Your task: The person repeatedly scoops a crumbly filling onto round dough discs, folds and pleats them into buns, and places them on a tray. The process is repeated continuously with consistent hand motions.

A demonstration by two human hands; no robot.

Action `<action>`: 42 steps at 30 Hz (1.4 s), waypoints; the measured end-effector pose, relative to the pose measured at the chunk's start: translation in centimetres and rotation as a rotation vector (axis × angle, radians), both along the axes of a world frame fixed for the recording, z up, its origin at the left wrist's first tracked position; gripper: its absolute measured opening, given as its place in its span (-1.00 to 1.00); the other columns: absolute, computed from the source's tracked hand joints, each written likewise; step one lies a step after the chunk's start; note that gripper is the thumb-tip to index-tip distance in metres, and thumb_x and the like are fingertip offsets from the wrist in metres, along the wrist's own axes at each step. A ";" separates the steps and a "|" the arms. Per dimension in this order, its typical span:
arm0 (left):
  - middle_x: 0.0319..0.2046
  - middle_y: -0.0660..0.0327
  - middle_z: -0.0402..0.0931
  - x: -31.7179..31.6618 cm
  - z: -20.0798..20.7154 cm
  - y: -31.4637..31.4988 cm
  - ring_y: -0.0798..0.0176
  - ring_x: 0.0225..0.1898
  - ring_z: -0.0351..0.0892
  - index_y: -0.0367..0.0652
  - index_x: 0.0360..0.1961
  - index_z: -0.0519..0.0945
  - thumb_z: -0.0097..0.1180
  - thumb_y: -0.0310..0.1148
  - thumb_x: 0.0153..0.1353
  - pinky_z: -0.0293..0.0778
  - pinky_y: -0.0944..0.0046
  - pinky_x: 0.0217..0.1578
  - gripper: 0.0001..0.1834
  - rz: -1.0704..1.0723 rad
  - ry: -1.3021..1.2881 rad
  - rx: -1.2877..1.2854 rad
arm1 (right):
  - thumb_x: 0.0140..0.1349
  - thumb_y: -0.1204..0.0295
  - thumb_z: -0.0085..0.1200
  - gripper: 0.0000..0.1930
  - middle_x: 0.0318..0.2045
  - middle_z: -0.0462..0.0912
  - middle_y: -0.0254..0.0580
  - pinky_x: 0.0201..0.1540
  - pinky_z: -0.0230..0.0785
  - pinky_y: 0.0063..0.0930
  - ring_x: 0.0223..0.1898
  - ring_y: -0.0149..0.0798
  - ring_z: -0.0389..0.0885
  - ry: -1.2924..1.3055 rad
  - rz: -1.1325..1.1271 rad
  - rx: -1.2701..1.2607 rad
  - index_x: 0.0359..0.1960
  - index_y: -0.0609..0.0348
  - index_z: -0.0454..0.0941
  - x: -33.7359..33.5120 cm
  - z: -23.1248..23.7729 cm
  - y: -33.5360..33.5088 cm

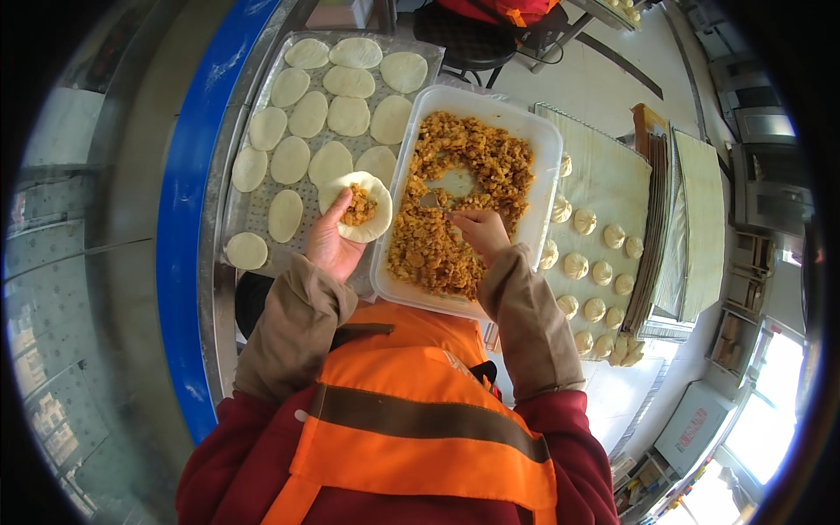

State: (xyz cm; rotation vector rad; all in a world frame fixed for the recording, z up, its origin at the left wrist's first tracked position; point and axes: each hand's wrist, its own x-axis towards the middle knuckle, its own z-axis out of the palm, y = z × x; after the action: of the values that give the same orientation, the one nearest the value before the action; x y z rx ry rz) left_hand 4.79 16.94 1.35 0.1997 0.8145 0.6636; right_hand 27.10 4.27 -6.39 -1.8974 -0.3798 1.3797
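My left hand (pixel 331 245) holds a round dough wrapper (pixel 378 226) with a small heap of brown-orange filling (pixel 360 208) in its middle, thumb over the rim. The wrapper is open and flat, beside the left wall of a white plastic tub (pixel 553 144). Over the tub, my right hand (pixel 481 232) is closed round a small metal spatula (pixel 430 200), whose tip lies in the chopped filling (pixel 464 140). Much of its handle is hidden by my fingers. A bare patch of the tub's bottom shows just beyond the tip.
Flat dough rounds (pixel 347 116) lie in rows on a perforated metal tray (pixel 261 214) at the left. Right of the tub, several pleated buns (pixel 576 266) sit on a lined tray (pixel 604 166). Stacked trays (pixel 691 219) stand farther right. A black stool (pixel 464 39) is at the back.
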 end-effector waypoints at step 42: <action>0.09 0.13 0.39 8.4 -0.8 -4.1 0.15 0.13 0.38 -0.23 0.14 0.32 -0.31 -0.12 0.43 0.31 0.09 0.18 -0.55 -0.055 -0.041 -0.139 | 0.05 0.54 0.12 -0.56 -0.65 0.39 -0.36 -0.64 0.33 -0.42 -0.68 -0.33 0.43 -1.373 0.177 0.440 0.03 -0.07 0.56 -8.0 8.8 -5.2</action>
State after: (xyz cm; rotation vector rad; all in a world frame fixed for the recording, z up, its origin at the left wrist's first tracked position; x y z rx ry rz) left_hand 13.20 12.84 0.57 0.0816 0.8099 0.5557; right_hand 19.08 -0.96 2.43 -2.1450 -1.3690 -0.1656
